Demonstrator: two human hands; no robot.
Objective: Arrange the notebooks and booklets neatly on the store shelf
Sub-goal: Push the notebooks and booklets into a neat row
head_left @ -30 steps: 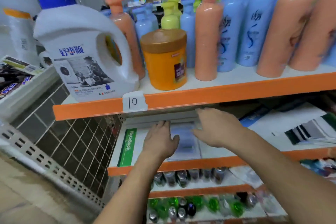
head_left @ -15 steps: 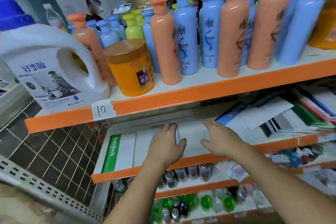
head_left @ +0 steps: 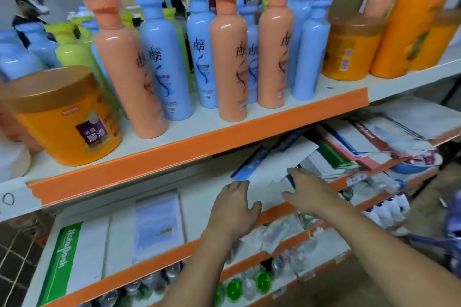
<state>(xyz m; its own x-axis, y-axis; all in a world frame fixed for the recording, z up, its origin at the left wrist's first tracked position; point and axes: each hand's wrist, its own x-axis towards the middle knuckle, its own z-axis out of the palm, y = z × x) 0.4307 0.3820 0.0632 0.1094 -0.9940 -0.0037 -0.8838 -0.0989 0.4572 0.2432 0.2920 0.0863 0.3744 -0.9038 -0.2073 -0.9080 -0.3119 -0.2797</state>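
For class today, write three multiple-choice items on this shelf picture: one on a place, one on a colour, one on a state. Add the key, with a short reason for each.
1. Where is the green-spined notebook?
A. standing on the top shelf
B. lying flat, left of both hands
C. on the floor

2. What colour are the shelf edges?
A. orange
B. black
C. green

3. How are the left hand and right hand?
A. both gripping a pen
B. both curled into fists
C. both open, fingers straight

Key:
1 B: it lies flat beside the pale-blue booklet, which is itself left of the hands.
2 A: each front strip in view is orange.
3 C: the fingers stretch out over white covers and grip nothing.
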